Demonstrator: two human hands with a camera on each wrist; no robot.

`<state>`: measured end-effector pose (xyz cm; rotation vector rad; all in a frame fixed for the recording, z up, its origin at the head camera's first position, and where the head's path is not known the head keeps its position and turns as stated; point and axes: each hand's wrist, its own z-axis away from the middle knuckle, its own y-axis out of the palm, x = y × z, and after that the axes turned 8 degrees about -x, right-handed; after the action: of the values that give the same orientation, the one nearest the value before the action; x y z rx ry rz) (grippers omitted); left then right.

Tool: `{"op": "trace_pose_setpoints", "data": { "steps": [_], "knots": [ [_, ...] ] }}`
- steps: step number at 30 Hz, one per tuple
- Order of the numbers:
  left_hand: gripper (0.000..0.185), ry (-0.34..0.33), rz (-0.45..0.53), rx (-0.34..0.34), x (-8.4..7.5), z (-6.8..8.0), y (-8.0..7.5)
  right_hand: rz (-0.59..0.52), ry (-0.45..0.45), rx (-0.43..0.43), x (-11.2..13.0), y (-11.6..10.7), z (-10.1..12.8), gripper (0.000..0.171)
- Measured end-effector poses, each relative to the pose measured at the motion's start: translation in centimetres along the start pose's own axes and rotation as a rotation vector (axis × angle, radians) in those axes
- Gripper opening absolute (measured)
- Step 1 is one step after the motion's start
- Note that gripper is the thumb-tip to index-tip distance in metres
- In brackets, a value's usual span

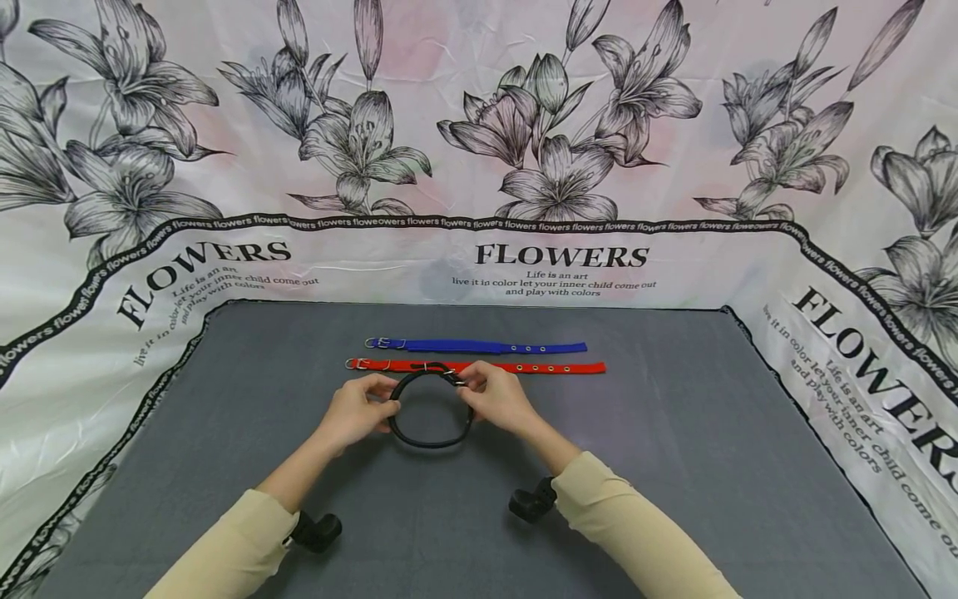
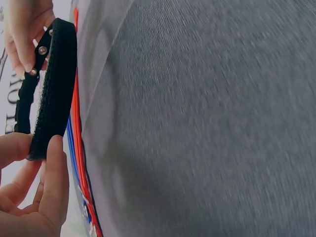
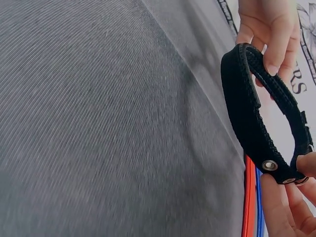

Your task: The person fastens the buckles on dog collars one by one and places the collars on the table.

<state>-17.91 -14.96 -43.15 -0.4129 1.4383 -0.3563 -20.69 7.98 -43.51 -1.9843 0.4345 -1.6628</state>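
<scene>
A black collar (image 1: 430, 445) with metal eyelets is bent round into a loop between my two hands, over the grey cloth. My left hand (image 1: 360, 411) pinches its left side between thumb and fingers. On the upper right, by the buckle, my right hand (image 1: 497, 398) holds the strap. The right wrist view shows the collar (image 3: 239, 113) with its eyelets close to the right fingertips. Just beyond the loop lies a red collar (image 1: 554, 368), partly overlapped by the black one in the head view. Behind it a blue collar (image 1: 464, 346) stretches out flat, parallel to the red.
Grey cloth (image 1: 674, 466) covers the work surface. A white flower-printed sheet (image 1: 419, 274) with black lettering borders it at the back and both sides. Black wrist cameras (image 1: 318, 532) hang under both forearms.
</scene>
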Motion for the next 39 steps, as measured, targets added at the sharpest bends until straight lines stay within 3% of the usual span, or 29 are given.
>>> {"op": "trace_pose_setpoints", "data": {
  "steps": [14, 29, 39],
  "knots": [
    [0.033, -0.037, -0.045, -0.015, 1.8, 0.1, -3.3, 0.038, 0.008, 0.011, 1.9, 3.9, -0.5, 0.014],
    [0.03, -0.042, -0.093, -0.051, 4.1, 0.6, -6.4, 0.195, -0.016, -0.018, 3.5, 8.4, -0.2, 0.016],
    [0.029, -0.047, -0.132, -0.061, 5.2, 0.6, -7.4, 0.236, -0.034, -0.098, 4.3, 10.2, -0.1, 0.013]
  ]
}}
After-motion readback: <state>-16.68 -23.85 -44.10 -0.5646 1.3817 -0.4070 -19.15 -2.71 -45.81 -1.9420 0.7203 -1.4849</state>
